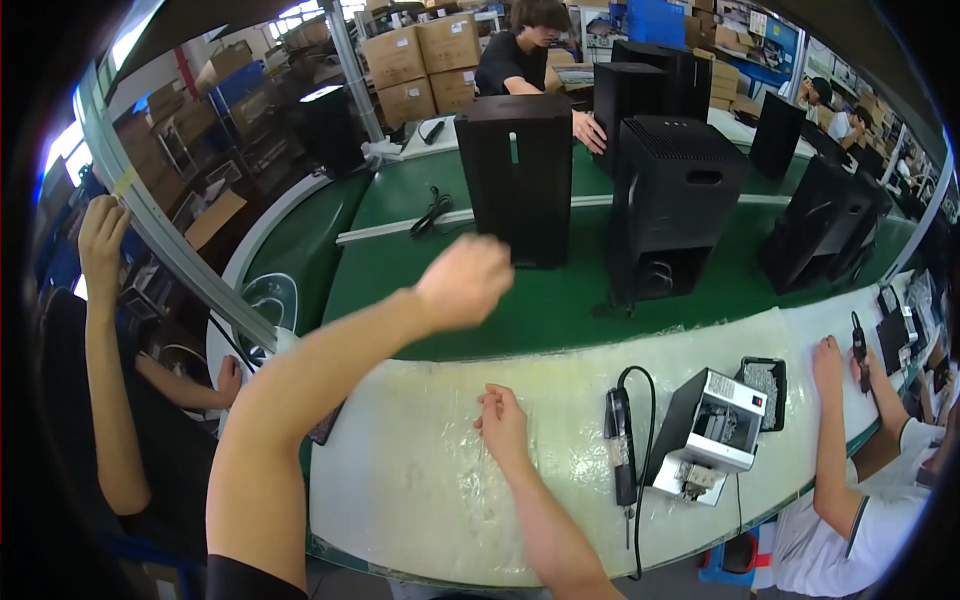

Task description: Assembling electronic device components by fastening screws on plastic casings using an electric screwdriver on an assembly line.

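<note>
My left hand (466, 280) is raised over the green conveyor belt (400, 270), its fingers curled shut with nothing visible in them. It hovers just in front of a tall black appliance housing (516, 178) standing on the belt. My right hand (503, 424) rests flat with fingers loosely apart on the white plastic-covered bench (420, 470), holding nothing. An electric screwdriver (622, 450) with a black cable lies on the bench to the right of that hand.
A second black housing (675, 205) and more (825, 225) stand on the belt to the right. A screw feeder box (708, 435) and a screw tray (764, 390) sit on the bench. A co-worker's hands (828, 360) are at right; another person's arm (100, 250) at left; a third person (520, 55) across the belt.
</note>
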A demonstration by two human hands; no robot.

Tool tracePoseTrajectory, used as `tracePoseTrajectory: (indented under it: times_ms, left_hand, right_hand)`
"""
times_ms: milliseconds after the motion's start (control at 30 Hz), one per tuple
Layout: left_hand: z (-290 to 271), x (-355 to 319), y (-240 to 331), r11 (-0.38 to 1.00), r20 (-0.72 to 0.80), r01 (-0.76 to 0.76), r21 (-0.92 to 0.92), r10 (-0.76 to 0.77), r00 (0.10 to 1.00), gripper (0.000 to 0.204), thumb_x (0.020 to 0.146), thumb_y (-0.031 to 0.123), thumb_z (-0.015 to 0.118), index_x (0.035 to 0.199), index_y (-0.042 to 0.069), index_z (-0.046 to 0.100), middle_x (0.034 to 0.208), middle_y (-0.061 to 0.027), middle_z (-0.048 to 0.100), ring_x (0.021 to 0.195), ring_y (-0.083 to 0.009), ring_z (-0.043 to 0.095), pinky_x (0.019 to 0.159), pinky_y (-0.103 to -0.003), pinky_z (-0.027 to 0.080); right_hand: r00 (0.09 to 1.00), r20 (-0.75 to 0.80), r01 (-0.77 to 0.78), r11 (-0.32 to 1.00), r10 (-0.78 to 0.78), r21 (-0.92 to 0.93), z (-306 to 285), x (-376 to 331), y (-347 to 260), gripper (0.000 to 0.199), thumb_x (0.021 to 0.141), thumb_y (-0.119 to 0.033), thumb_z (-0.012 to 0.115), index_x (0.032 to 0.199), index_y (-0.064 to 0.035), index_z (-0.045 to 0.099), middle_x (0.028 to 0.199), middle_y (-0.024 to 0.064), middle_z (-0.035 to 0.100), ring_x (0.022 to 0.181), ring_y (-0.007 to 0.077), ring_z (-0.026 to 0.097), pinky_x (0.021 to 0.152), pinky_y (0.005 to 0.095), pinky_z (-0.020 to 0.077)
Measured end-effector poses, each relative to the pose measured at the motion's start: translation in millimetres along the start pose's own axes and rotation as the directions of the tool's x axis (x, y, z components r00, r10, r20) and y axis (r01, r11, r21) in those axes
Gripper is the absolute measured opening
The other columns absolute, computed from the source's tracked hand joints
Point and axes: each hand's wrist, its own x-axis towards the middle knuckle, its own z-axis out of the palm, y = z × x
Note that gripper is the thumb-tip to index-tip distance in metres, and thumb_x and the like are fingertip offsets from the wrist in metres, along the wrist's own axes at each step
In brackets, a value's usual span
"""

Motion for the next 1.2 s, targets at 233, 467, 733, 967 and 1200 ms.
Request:
tracePoseTrajectory:
  times_ms: [233,467,733,967,1200]
  left_hand:
    - [3,105,-102,0.803,-0.368,0.541,0.250,-0.438,0.820,0.050,0.083,0.023,0.054,0.127,0.000,0.048,0.140,-0.0173,0.040,0.131,-0.0324,0.036,0.104,-0.045,0.033]
    - [-4,107,-39,0.733,-0.152,0.660,0.163,-0.642,0.751,0.051,0.089,0.031,0.054,0.127,-0.002,0.047,0.130,-0.0208,0.049,0.122,-0.0338,0.044,0.104,-0.045,0.032]
    - [-12,119,-45,0.815,-0.489,0.556,0.166,-0.421,0.764,0.051,0.092,0.032,0.048,0.132,-0.001,0.045,0.118,-0.0223,0.057,0.115,-0.0372,0.050,0.104,-0.049,0.030]
    - [-30,101,-2,0.764,-0.174,0.645,0.033,-0.631,0.756,0.047,0.092,0.034,0.046,0.061,0.003,0.062,0.063,-0.0183,0.063,0.060,-0.0378,0.062,0.060,-0.046,0.049]
    - [-52,-31,34,0.473,-0.260,0.791,-0.389,-0.880,0.398,0.051,0.097,0.034,0.043,0.068,-0.004,0.064,0.058,-0.0218,0.057,0.052,-0.0362,0.056,0.057,-0.045,0.040]
  right_hand:
    - [0.998,0.032,-0.063,0.998,0.063,0.003,-1,4,-10,0.027,0.097,-0.018,0.046,0.119,-0.0019,0.051,0.098,0.0092,0.063,0.060,0.0122,0.060,0.049,0.0246,0.0483]
    - [0.992,0.040,-0.125,0.989,0.122,0.077,-13,9,-18,0.028,0.097,-0.017,0.047,0.120,-0.0007,0.050,0.101,0.0107,0.063,0.061,0.0130,0.061,0.048,0.0252,0.0486]
    - [0.995,-0.074,-0.050,0.973,0.069,0.224,-14,13,-21,0.024,0.098,-0.013,0.046,0.117,-0.0009,0.052,0.097,0.0093,0.061,0.059,0.0132,0.059,0.047,0.0248,0.0471]
    - [0.912,-0.400,0.118,0.871,0.096,0.478,-50,30,-18,0.028,0.098,-0.019,0.044,0.120,-0.0013,0.047,0.103,0.0118,0.056,0.068,0.0163,0.061,0.053,0.0278,0.0498]
    - [0.886,-0.461,0.188,0.882,0.037,0.433,-66,41,-18,0.042,0.100,-0.027,0.042,0.131,0.0010,0.039,0.123,0.0168,0.049,0.102,0.0235,0.058,0.081,0.0342,0.0512]
